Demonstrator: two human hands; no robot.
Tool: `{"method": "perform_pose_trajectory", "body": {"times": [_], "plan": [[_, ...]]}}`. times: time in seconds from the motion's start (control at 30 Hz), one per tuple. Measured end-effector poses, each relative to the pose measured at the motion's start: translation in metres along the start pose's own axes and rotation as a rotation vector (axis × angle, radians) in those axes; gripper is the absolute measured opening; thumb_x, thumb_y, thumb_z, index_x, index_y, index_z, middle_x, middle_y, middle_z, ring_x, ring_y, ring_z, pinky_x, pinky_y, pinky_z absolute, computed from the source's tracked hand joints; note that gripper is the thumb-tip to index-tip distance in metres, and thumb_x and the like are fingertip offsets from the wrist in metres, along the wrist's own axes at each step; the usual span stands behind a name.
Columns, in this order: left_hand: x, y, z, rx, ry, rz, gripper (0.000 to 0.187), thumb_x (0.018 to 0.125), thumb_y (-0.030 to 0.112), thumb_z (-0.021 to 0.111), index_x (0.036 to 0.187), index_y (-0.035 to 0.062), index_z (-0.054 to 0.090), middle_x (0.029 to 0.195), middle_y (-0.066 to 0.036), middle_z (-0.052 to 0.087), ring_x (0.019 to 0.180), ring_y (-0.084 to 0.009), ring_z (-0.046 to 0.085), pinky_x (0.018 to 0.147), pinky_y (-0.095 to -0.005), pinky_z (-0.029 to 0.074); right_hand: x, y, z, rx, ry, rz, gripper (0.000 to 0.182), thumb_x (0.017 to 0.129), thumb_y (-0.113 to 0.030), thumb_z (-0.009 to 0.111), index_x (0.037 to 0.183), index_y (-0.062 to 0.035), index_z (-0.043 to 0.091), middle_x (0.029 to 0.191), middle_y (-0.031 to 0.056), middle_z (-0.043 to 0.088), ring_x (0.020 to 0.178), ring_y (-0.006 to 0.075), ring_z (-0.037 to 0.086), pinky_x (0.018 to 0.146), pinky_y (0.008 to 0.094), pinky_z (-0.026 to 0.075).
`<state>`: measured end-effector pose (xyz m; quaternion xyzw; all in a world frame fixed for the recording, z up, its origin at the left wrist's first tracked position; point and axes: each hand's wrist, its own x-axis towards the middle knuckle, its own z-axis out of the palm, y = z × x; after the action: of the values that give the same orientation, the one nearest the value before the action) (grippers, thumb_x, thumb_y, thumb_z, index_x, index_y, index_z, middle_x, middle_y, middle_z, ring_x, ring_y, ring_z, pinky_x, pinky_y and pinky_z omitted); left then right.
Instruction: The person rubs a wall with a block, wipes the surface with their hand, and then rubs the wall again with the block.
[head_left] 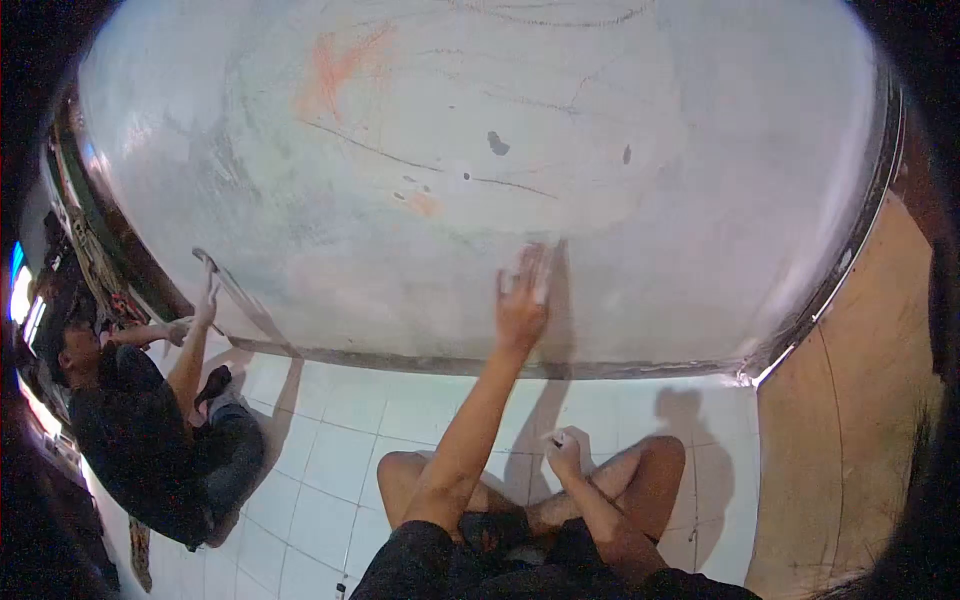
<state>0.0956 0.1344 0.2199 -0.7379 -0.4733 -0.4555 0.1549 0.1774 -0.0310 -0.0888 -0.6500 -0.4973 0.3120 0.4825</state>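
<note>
My left hand [522,305] reaches up against the lower part of the pale, patchy wall [420,290]. Its fingers are stretched upward, somewhat blurred, with a whitish look at the tips; I cannot make out anything held under them. Lower down, above my crossed legs, my right hand [565,454] is closed. A small dark and white bit shows at its fingers, too small to name. The wall carries orange smears [345,65], thin dark cracks and a dark grey spot [498,143] above my left hand.
At left a co-worker [140,420] in dark clothes sits by the wall, one arm raised towards it. White floor tiles [330,460] run along the wall's base. A brown board [810,450] stands at right. Cluttered items line the far left edge.
</note>
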Motion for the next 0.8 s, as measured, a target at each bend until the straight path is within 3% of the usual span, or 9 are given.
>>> {"method": "perform_pose_trajectory", "body": {"times": [0.1, 0.2, 0.27, 0.33, 0.4, 0.47, 0.6, 0.7, 0.8], "plan": [[0.015, 0.009, -0.010, 0.034, 0.163, -0.148, 0.051, 0.096, 0.022, 0.044, 0.143, 0.0033, 0.039, 0.154, -0.017, 0.027, 0.143, -0.0297, 0.026, 0.115, -0.0555, 0.015, -0.005, -0.020, -0.013, 0.007, -0.023, 0.119, 0.012, 0.078, -0.012, 0.063, 0.082, -0.0011, 0.065, 0.070, 0.0078, 0.062, 0.069, 0.0171, 0.060, 0.063, 0.0333, 0.047], [-0.003, 0.038, 0.006, -0.093, -0.080, 0.035, 0.051, 0.097, 0.022, 0.043, 0.144, 0.0026, 0.035, 0.154, -0.017, 0.028, 0.142, -0.0315, 0.027, 0.115, -0.0519, 0.019, -0.007, -0.054, -0.031, 0.196, -0.135, 0.213, 0.011, 0.079, -0.012, 0.063, 0.079, -0.0017, 0.064, 0.068, 0.0055, 0.060, 0.064, 0.0148, 0.058, 0.059, 0.0326, 0.045], [-0.016, 0.033, -0.001, -0.177, -0.154, 0.144, 0.055, 0.095, 0.019, 0.045, 0.145, 0.0005, 0.030, 0.152, -0.019, 0.029, 0.140, -0.0348, 0.028, 0.114, -0.0472, 0.025, 0.008, 0.074, 0.024, -0.047, 0.079, -0.049, 0.014, 0.082, -0.014, 0.062, 0.078, -0.0008, 0.063, 0.067, 0.0042, 0.059, 0.061, 0.0127, 0.056, 0.056, 0.0308, 0.043], [-0.040, 0.018, -0.027, -0.192, -0.301, 0.218, 0.058, 0.094, 0.016, 0.047, 0.146, 0.0003, 0.026, 0.150, -0.022, 0.030, 0.138, -0.0354, 0.031, 0.112, -0.0450, 0.029, 0.005, 0.064, 0.015, -0.021, 0.029, -0.074, 0.018, 0.085, -0.018, 0.062, 0.084, 0.0001, 0.062, 0.069, 0.0045, 0.060, 0.062, 0.0130, 0.055, 0.057, 0.0301, 0.044], [-0.101, -0.007, -0.022, -0.167, -0.485, 0.001, 0.053, 0.092, 0.012, 0.049, 0.142, -0.0010, 0.034, 0.140, -0.025, 0.043, 0.128, -0.0399, 0.042, 0.110, -0.0468, 0.031, 0.000, 0.037, -0.005, -0.018, -0.062, -0.171, 0.025, 0.090, -0.023, 0.060, 0.095, 0.0013, 0.061, 0.074, 0.0050, 0.060, 0.062, 0.0144, 0.055, 0.058, 0.0296, 0.045], [-0.187, -0.064, 0.004, -0.272, -0.624, -0.078, 0.045, 0.092, 0.013, 0.049, 0.135, -0.0009, 0.045, 0.126, -0.027, 0.054, 0.115, -0.0441, 0.051, 0.104, -0.0485, 0.038, 0.001, 0.019, -0.010, 0.068, -0.189, 0.077, 0.032, 0.092, -0.028, 0.058, 0.105, 0.0017, 0.060, 0.082, 0.0061, 0.062, 0.067, 0.0160, 0.057, 0.062, 0.0305, 0.047], [-0.273, -0.093, -0.023, -0.893, -0.773, -0.698, 0.045, 0.098, 0.029, 0.050, 0.128, -0.0047, 0.050, 0.119, -0.018, 0.062, 0.110, -0.0329, 0.060, 0.090, -0.0453, 0.047, 0.000, -0.018, -0.006, 0.152, -0.196, 0.202, 0.043, 0.093, -0.036, 0.055, 0.117, 0.0001, 0.058, 0.096, 0.0092, 0.062, 0.080, 0.0180, 0.058, 0.070, 0.0321, 0.047], [-0.309, -0.082, -0.029, -1.282, -0.675, -1.363, 0.051, 0.097, 0.037, 0.053, 0.128, -0.0046, 0.051, 0.117, -0.015, 0.062, 0.102, -0.0283, 0.062, 0.087, -0.0395, 0.050, -0.002, 0.001, 0.008, 0.200, -0.261, 0.248, 0.047, 0.093, -0.040, 0.057, 0.119, -0.0012, 0.058, 0.102, 0.0111, 0.063, 0.084, 0.0184, 0.058, 0.073, 0.0318, 0.047], [-0.301, -0.047, -0.035, -1.358, -0.579, -1.633, 0.055, 0.095, 0.041, 0.056, 0.123, -0.0051, 0.053, 0.111, -0.015, 0.062, 0.090, -0.0264, 0.063, 0.079, -0.0344, 0.052, -0.009, -0.066, -0.030, 0.213, -0.367, 0.276, 0.043, 0.091, -0.034, 0.062, 0.118, -0.0015, 0.058, 0.104, 0.0108, 0.063, 0.085, 0.0189, 0.059, 0.074, 0.0307, 0.048]]}}
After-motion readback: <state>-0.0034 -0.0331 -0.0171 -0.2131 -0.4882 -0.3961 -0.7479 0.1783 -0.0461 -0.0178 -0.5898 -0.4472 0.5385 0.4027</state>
